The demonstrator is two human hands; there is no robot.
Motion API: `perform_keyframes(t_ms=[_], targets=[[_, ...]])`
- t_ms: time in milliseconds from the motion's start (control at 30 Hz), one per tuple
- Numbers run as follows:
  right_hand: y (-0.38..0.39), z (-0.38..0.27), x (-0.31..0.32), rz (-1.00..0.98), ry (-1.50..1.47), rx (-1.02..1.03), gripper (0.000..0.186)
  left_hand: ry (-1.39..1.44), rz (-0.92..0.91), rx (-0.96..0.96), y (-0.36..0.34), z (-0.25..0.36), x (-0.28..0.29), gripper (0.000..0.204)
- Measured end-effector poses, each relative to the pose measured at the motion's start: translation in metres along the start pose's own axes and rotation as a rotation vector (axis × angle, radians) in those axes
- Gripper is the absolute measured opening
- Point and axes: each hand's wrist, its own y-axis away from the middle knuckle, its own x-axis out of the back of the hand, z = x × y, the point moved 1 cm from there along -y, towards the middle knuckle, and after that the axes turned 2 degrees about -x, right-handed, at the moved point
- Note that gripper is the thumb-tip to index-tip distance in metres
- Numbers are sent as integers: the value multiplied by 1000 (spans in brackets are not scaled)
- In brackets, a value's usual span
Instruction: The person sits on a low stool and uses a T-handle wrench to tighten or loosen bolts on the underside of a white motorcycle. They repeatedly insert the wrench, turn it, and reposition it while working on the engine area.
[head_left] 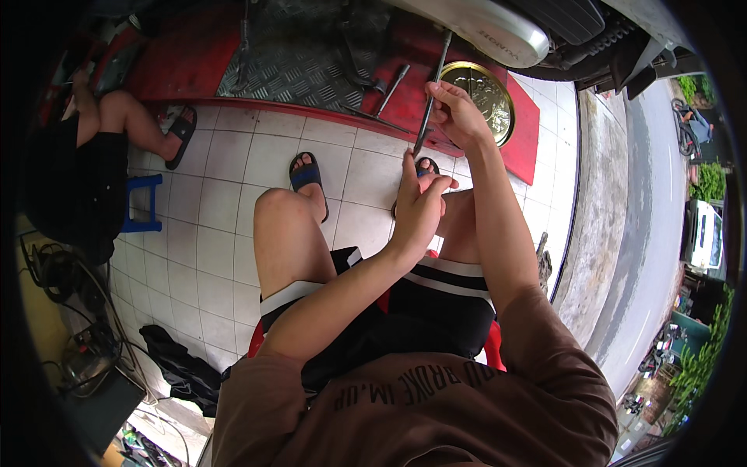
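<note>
A long, slim, dark metal rod (425, 126) lies steeply slanted between the person's two hands, its long axis running from the lower end near the lap up and slightly right to the rounded silver metal cover (502, 35) of a motorbike. The right hand (457, 114) is nearer the rod's middle, its grip pinched narrow on the shaft. The left hand (420, 204) is nearer the lower end, its fingers loosely spread; whether a fingertip touches the rod is hard to tell from this angle. Just right of the shaft, beyond the right hand, a round gold-rimmed pan (513, 115) of liquid sits on the red metal platform (526, 156).
</note>
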Motion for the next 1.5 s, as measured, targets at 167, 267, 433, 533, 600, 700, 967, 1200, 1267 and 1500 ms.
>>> perform_keyframes(t_ms=[167, 267, 433, 533, 600, 700, 967, 1200, 1267, 1500], targets=[[-2, -1, 4, -25, -31, -5, 16, 69, -263, -68, 4, 17, -5, 73], [-1, -1, -4, -21, -24, 17, 16, 175, 11, -117, 7, 22, -3, 72], [1, -3, -2, 26, -24, 16, 16, 200, -213, 215, -2, 7, 8, 73], [1, -3, -3, 7, -34, 15, 16, 153, -182, -19, 9, 23, -2, 68], [2, -3, -4, -7, -29, 16, 15, 188, -53, -130, 12, 31, -7, 61], [0, -1, -2, 14, -30, 13, 15, 235, 38, 72, 3, 19, 5, 50], [-3, 1, -1, 37, -3, 31, 19, 213, 110, -74, 5, 23, 1, 62], [-5, 0, 3, 41, -22, -10, 16, 163, -102, 93, -15, 7, 10, 31], [-8, 2, 9, 49, -3, -17, 15, 180, -109, 57, -20, 5, 15, 28], [-4, 2, -3, 127, 114, 26, 17, 449, 306, 71, -20, 17, 12, 52]])
